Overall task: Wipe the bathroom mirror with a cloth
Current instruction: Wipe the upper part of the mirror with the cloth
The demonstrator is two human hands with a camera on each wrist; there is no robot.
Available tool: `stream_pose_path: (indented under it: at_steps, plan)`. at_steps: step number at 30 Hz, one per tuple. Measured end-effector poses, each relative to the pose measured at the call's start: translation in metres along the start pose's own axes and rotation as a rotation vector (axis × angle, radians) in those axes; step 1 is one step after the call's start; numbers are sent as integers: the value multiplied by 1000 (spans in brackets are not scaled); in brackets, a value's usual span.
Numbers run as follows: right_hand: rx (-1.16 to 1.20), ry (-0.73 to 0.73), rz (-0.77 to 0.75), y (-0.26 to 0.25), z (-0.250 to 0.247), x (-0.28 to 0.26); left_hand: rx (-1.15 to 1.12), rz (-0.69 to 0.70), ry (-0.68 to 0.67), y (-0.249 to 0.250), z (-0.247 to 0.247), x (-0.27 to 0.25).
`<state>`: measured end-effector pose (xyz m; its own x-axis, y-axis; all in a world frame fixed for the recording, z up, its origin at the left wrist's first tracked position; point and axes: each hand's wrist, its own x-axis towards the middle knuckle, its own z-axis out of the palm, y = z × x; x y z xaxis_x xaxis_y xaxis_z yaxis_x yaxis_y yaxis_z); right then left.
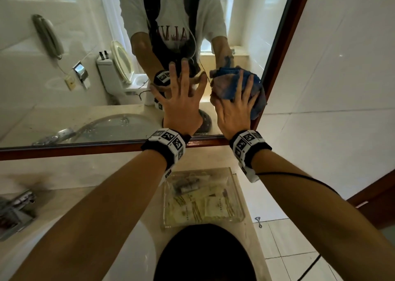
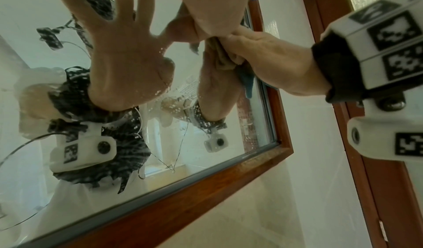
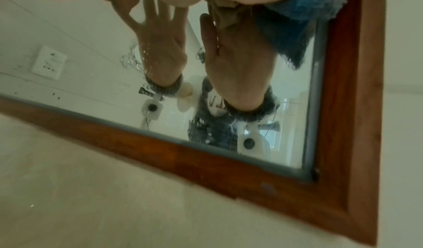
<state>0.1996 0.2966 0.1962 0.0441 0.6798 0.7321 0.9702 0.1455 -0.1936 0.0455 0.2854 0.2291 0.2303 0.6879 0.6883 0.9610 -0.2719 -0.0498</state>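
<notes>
The mirror (image 1: 64, 56) is hanging on the tiled wall above the counter, its wooden frame (image 1: 284, 52) running down the right side and along the bottom, and both arms are reaching up to its lower right corner. The left hand (image 1: 181, 101) is lying flat on the glass with its fingers straight and spread wide, holding nothing; it is probably bracing the body while the other arm works. Just beside it, the right hand (image 1: 235, 107) is pressing the bunched blue cloth (image 1: 233, 82) against the glass right at the frame's inner edge, fingers spread over the wad so that the pressure is going across a broad patch. White speckles are showing on the glass below the hands in the left wrist view, so this corner likely needs more passes.
</notes>
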Motion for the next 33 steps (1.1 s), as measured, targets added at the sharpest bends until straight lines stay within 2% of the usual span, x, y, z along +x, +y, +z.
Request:
stream_pose_path:
  at_steps: [4,10,13,18,22,30,33]
  plan:
    - [10,-71,-47,10,21,-30,-3,-13,-26,1,2,1]
    - [0,-274,-142,25,69,-114,-63,-29,-100,4,-7,0]
    - [-18,-291,-139,23,74,-118,-61,-29,-81,4,-5,0]
    - [107,-283,-188,23,63,-115,-69,-41,-150,6,-13,1]
    - [283,-278,-15,11,27,-103,1,-34,-100,2,-4,-1]
    - [446,3,196,12,-43,-43,0,-57,-130,6,-23,-4]
    - [649,12,409,10,-61,-15,-21,-58,-152,4,-34,-3]
